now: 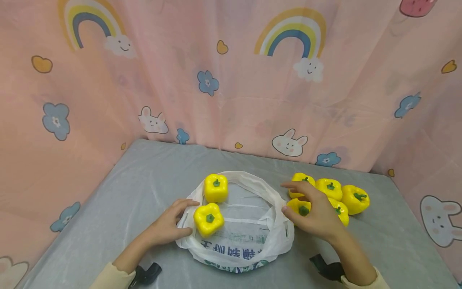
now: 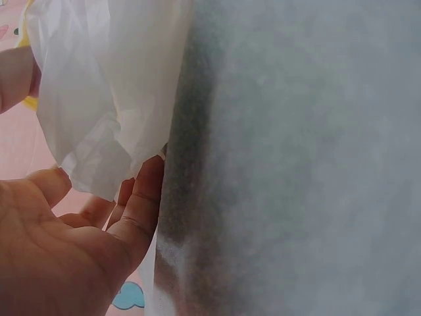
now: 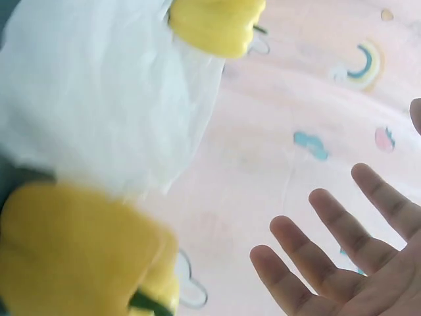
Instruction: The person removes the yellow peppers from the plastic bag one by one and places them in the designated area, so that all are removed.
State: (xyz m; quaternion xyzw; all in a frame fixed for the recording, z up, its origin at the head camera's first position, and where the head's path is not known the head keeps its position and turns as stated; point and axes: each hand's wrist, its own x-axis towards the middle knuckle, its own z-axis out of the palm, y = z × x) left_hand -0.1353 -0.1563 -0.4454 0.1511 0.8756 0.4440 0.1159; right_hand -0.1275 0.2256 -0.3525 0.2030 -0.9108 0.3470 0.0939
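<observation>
A white plastic bag [image 1: 249, 257] with dark printing stands with its mouth spread wide in the head view. Two yellow bell peppers [image 1: 208, 219] sit just within its rim on the left side. At that side is my left hand [image 1: 167, 222], thumb and fingers apart, touching the bag's edge; in the left wrist view the plastic partly hides its fingers. My right hand [image 1: 315, 210] hovers between the bag's right rim and a cluster of yellow bell peppers [image 1: 328, 188], partly covering them. The right wrist view shows the right hand's fingers [image 3: 345, 227] extended and holding nothing.
The bag and peppers rest on a grey cloth-covered table [image 1: 144, 172]. A pink patterned curtain [image 1: 238, 116] hangs behind and along both sides. Black straps [image 1: 146, 275] are visible at both wrists.
</observation>
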